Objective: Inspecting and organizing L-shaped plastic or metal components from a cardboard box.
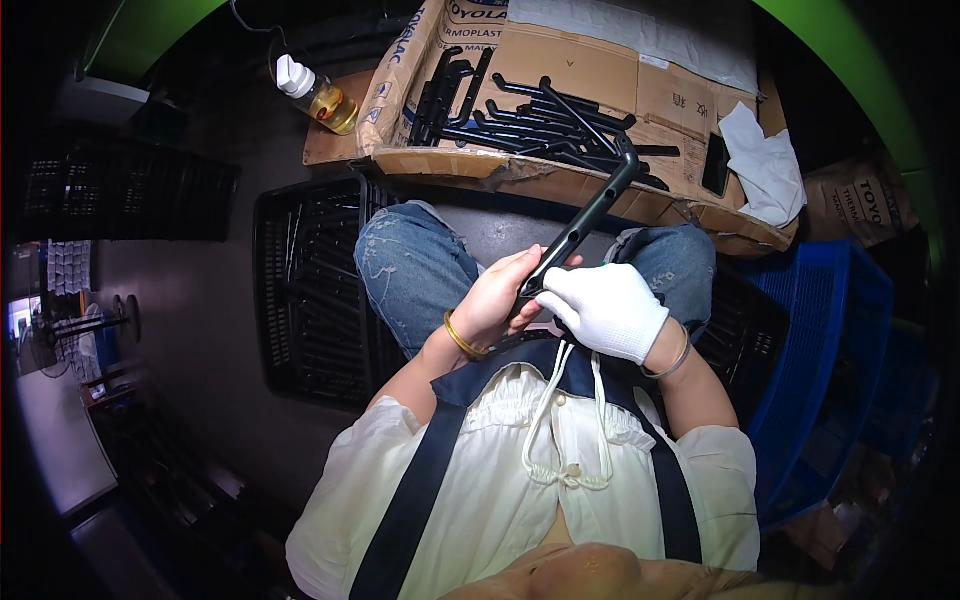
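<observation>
— Cardboard box (560, 175), flattened open ahead of the knees; what lies in it?

— Many black rods (530, 125), with a white cloth (765, 165) at its right end and a small bottle of yellow liquid (318, 95) to its left.

— And both hands?

— Left hand (495, 300), bare, is wrapped around the lower end of a black L-shaped rod (585, 220) over the lap. Right hand (605, 308), in a white glove, closes on that same end, touching the left. A black crate (300, 290) stands left, a blue crate (820, 350) right.
</observation>
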Demonstrator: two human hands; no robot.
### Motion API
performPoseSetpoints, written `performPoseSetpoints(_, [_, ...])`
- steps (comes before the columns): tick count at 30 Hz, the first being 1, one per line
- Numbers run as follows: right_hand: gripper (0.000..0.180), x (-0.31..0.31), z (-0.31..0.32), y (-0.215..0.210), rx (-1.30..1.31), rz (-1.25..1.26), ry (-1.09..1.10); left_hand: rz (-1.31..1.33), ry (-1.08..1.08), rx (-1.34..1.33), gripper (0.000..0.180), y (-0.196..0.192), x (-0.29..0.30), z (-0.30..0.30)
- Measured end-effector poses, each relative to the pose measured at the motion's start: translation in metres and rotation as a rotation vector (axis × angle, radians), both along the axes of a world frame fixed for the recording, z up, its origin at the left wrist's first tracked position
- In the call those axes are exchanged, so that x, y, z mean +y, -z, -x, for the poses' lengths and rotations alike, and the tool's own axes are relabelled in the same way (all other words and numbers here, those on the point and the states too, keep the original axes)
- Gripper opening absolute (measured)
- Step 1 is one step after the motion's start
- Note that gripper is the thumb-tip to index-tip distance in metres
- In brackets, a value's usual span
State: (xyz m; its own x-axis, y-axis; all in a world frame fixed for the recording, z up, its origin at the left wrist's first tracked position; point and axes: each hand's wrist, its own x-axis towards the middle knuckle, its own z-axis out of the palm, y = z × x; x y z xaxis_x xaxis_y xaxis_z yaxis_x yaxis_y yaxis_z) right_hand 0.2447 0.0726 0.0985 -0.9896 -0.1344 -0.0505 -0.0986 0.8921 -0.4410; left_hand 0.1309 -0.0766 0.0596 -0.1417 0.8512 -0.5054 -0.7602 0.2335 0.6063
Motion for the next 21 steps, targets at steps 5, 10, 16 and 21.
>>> performPoseSetpoints(5, [0.018,-0.006,-0.002,0.007,0.008,0.092,0.108,-0.004,-0.014,0.001,0.054,-0.006,0.001,0.002])
performPoseSetpoints(10, [0.015,-0.011,-0.001,0.004,-0.021,0.095,0.164,-0.041,-0.026,0.012,0.054,-0.001,-0.001,0.003])
performPoseSetpoints(16, [0.014,-0.009,0.000,0.001,-0.046,0.061,0.158,-0.047,-0.029,0.007,0.054,-0.003,0.000,0.003])
performPoseSetpoints(21, [0.017,-0.009,0.000,0.004,-0.011,0.069,0.136,-0.055,-0.033,-0.011,0.053,-0.002,0.001,0.004])
